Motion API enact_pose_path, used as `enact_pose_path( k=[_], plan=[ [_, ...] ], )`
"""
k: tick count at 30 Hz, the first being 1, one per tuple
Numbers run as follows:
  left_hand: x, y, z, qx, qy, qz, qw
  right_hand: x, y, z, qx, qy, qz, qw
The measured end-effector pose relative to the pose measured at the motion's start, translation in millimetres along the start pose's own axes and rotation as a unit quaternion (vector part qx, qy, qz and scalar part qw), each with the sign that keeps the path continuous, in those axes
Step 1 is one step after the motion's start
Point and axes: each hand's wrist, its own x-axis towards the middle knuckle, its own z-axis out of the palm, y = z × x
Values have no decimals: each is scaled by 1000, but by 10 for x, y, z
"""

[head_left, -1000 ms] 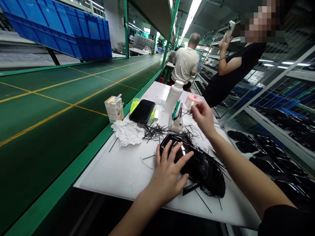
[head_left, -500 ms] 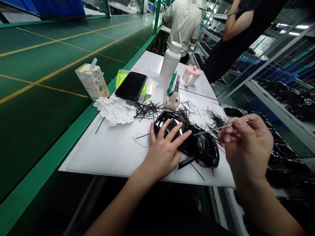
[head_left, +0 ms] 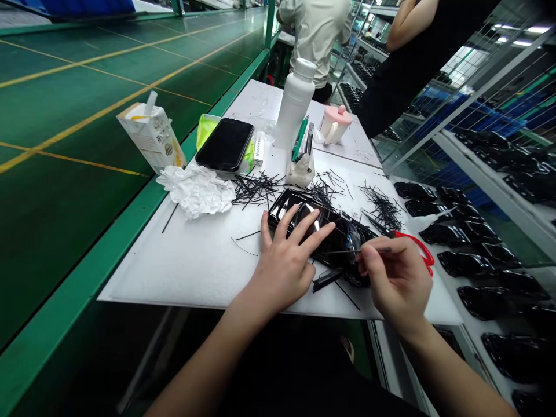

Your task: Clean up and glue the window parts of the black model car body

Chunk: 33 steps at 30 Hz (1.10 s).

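A glossy black model car lies on the white work surface in front of me. My left hand rests on its body with fingers spread, the thumb by the near side. In a pinch of thumb and fingers, my right hand grips a thin, straight strip, whose far end reaches over the car; whether it touches cannot be made out. My right hand covers part of the car's right end. Scissors with red handles lie partly behind that hand. A small black part sits at the car's near side.
Loose black strips lie in piles behind the car. Crumpled white paper, a phone, a drink carton, a white bottle, a pen holder and a lidded cup stand around. Black car bodies fill the right-hand shelf.
My right hand has moved left and down toward the car with the thin strip, uncovering the red-handled scissors. The left hand stays on the car. The view has shifted slightly.
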Motion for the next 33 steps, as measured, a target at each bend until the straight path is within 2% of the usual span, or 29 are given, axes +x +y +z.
enact_pose_path(
  k=[13,18,21,24,27,30,33],
  plan=[
    [6,-7,7,-19,8,-2,1000,-32,25,4,-53,-54,-21,997],
    [-83,-46,-112,-97,26,-29,995,113,-115,-62,-44,-75,-42,995],
    [-244,-76,-213,-178,12,-51,983,411,-224,-115,9,-21,-61,998],
    [-388,-71,-245,-208,-66,-65,974,904,-164,-34,-9,19,-94,995],
    [-434,-31,-181,-127,-123,-60,982,1440,119,228,-31,-11,-71,997],
    [-414,-3,-91,-46,-117,-75,989,1808,447,545,-48,-22,-43,998],
    [-402,-6,-41,-36,-90,-95,991,1948,615,734,-69,-63,-16,996]
  ],
)
